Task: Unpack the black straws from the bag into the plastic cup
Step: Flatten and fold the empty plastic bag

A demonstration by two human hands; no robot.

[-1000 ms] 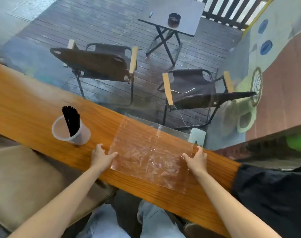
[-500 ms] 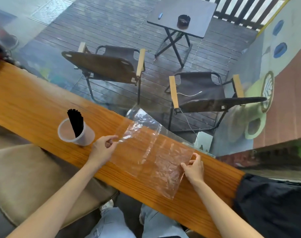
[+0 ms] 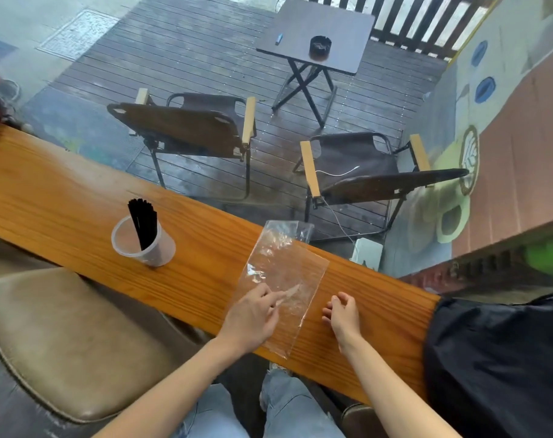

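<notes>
A bundle of black straws [image 3: 144, 222] stands upright in the clear plastic cup [image 3: 163, 252] on the wooden counter [image 3: 63, 191], left of centre. The clear plastic bag [image 3: 286, 263] lies flat on the counter as a narrow strip with nothing visible in it, its far end curling up over the counter's back edge. My left hand [image 3: 253, 317] rests on the bag's near left part, with straight fingers pressing the plastic. My right hand [image 3: 343, 317] lies on the wood just right of the bag, fingers loosely curled, holding nothing.
A brown padded stool [image 3: 63, 336] stands below the counter on the left. Black fabric [image 3: 496, 358] covers the counter's right end. Behind a glass pane lie a wooden deck, two folding chairs [image 3: 186, 128] and a small table [image 3: 319, 30].
The bag, spread wide between both hands before, has been folded over into a narrow strip. My left hand moved right onto it. My right hand let go of the bag's edge.
</notes>
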